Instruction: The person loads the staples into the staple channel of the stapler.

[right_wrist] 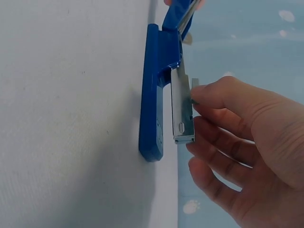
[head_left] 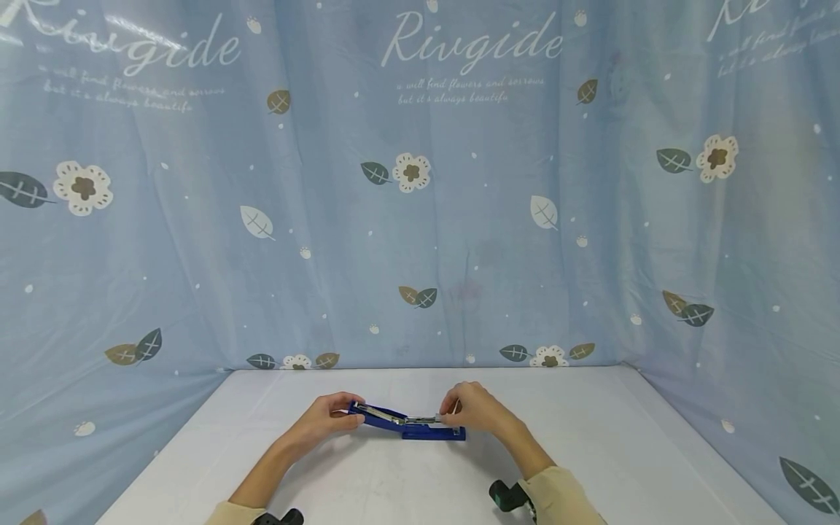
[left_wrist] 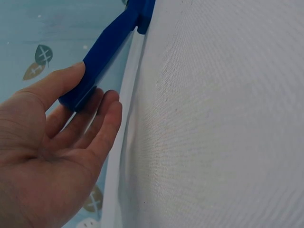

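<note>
A blue stapler (head_left: 433, 433) lies on the table with its top cover (head_left: 377, 415) swung far back to the left. My left hand (head_left: 331, 414) pinches the free end of that cover between thumb and fingers, and the left wrist view shows the cover (left_wrist: 102, 57) slanting up from the thumb. Over the base, the metal magazine (right_wrist: 181, 107) stands raised, apart from the base at its front end. My right hand (head_left: 475, 408) is at the magazine, pinching a small grey strip (right_wrist: 195, 82), probably staples, at its open side; the fingertips partly hide it.
The stapler rests on a white-covered table (head_left: 564, 423). A blue curtain (head_left: 485, 240) with printed leaves and flowers hangs behind the table and along both sides. Dark wrist-worn devices (head_left: 507, 496) sit by the beige sleeves (head_left: 561, 496).
</note>
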`<state>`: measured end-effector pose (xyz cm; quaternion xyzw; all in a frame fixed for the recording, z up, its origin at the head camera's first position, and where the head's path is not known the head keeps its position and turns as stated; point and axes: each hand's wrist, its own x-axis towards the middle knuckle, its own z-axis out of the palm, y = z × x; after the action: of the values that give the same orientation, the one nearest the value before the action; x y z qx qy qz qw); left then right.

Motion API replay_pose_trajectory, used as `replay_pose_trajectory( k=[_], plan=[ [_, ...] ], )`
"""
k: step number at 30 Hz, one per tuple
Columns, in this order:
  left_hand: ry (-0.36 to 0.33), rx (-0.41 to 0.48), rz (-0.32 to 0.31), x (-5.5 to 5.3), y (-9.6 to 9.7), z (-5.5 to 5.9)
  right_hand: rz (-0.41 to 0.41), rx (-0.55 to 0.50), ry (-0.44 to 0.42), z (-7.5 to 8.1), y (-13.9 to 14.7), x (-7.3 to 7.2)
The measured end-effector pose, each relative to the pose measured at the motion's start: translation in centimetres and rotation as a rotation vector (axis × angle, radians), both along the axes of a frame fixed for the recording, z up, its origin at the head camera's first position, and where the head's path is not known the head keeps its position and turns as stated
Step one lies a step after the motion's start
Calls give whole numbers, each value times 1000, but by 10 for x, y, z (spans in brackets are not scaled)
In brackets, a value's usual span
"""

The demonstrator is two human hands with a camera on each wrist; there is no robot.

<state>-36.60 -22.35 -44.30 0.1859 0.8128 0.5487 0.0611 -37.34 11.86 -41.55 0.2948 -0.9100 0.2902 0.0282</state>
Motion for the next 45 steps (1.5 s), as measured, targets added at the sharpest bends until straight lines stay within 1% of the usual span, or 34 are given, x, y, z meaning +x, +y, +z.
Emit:
replay_pose_trajectory(
  k=[8,15,25,31,40,45],
  plan=[
    [-8,14,-11,1,0,1,26,-6,20,-1,-3,-1],
    [3,1,-9,1,0,0,23,-7,30,-2,-5,-2],
    [-6,12,-11,-1,-1,-1,24,-16,31,-4,-6,0],
    [-5,9,-5,-1,-1,-1,20,-27,24,-4,-7,0],
    [4,5,-10,0,0,0,12,-39,-12,-4,-7,2],
    [0,5,-14,1,0,0,21,-37,-14,-4,-8,2]
  ],
)
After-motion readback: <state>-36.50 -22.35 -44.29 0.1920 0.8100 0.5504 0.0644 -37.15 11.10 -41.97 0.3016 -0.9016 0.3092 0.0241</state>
